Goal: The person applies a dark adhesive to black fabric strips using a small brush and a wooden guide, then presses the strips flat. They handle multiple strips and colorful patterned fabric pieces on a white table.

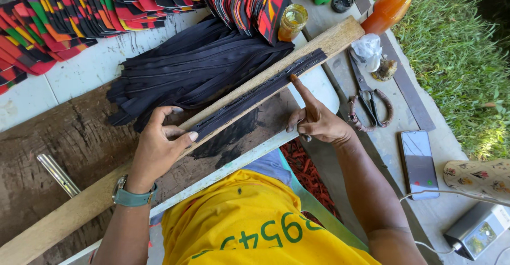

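1. Where the wooden plank (159,153) crosses the table on a slant, a black strip (265,88) lies flat along its upper half, and the right hand (319,120) presses one extended forefinger onto the strip near its far end, the other fingers curled in and holding nothing.
2. Lower down, the left hand (159,145) lies spread over the plank, thumb and fingers half open, bracing the wood rather than gripping it.
3. Risk, as I judge it: with only a fingertip on the strip, it could skew or lift off the edge if the plank slides under the bracing palm.
4. Just behind the plank sits a heap of black strips (186,66), and beyond it fanned stacks of red, yellow and black pieces (74,15).
5. Right of the plank lie scissors (372,105), a small jar (292,22), an orange bottle (390,7) and a phone (418,163).
6. Dark stains mark the worn table (64,132); grass (457,52) beside it shows an outdoor, sunlit spot.
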